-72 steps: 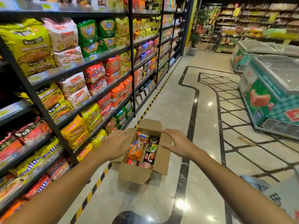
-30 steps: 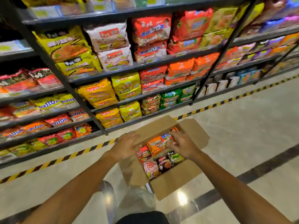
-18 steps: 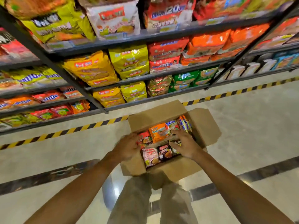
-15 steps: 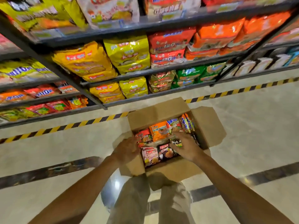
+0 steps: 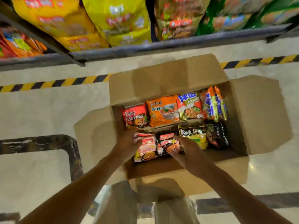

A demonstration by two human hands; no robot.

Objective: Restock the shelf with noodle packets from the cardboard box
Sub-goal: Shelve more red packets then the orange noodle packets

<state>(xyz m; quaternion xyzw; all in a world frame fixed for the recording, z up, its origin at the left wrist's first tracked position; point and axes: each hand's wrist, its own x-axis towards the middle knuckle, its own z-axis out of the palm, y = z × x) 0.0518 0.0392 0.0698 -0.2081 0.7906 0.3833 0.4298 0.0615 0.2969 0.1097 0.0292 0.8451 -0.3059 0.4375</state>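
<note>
We look straight down into the open cardboard box (image 5: 169, 81), which sits on the pale floor (image 5: 40, 113) just in front of the bottom shelf (image 5: 178, 43), its four flaps folded outward. Noodle packets lie inside in two rows. Along the box's far wall sit a red packet (image 5: 135, 115), an orange packet (image 5: 163, 109), a packet with blue lettering (image 5: 191, 105) and a few packets standing on edge (image 5: 213, 104) in the far right corner. Along the near wall lie a pink-and-white packet (image 5: 146, 148), a dark red packet (image 5: 169, 143), a black-and-yellow packet (image 5: 193, 135) and a black packet (image 5: 216, 135).

Our left hand (image 5: 129, 142) reaches in at the box's left wall, fingers curled over the left edge of the pink-and-white packet. Our right hand (image 5: 188, 147) curls round the right side of the dark red packet, gripping it. Both packets remain low in the box, at its near left corner. Yellow and green packets fill the shelf above the striped floor tape (image 5: 56, 82).
</note>
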